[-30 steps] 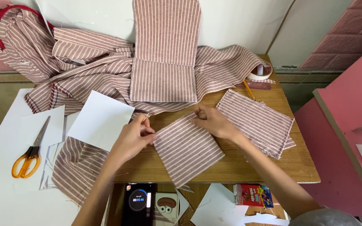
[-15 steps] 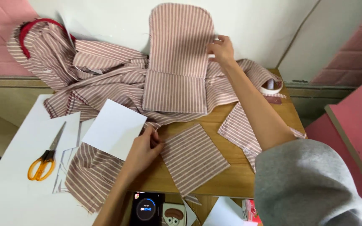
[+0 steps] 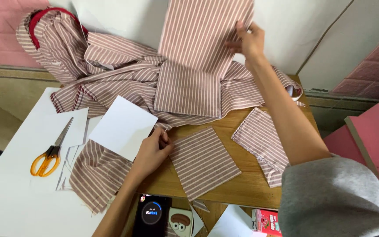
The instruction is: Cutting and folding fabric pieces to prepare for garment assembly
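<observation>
My right hand [image 3: 247, 41] is stretched out to the far side of the table and grips the edge of a tall pink-and-white striped fabric panel [image 3: 198, 52] that leans against the white wall. My left hand [image 3: 152, 151] rests on the wooden table [image 3: 251, 186], fingers closed on the corner of a small square striped fabric piece [image 3: 202, 161]. A white paper square [image 3: 123, 126] lies just left of that hand. Another striped fabric piece [image 3: 262, 140] lies to the right, partly under my right arm.
A heap of striped cloth [image 3: 88, 70] with a red trim fills the back left. Orange-handled scissors [image 3: 49, 151] lie on a large white sheet [image 3: 18, 193] at left. A phone showing a timer [image 3: 152, 215] sits at the near edge, beside a red box [image 3: 266, 219].
My right hand left the small square and reached up to the far fabric panel, now gripping its edge. The left hand stayed on the square's corner. The view shifted closer.
</observation>
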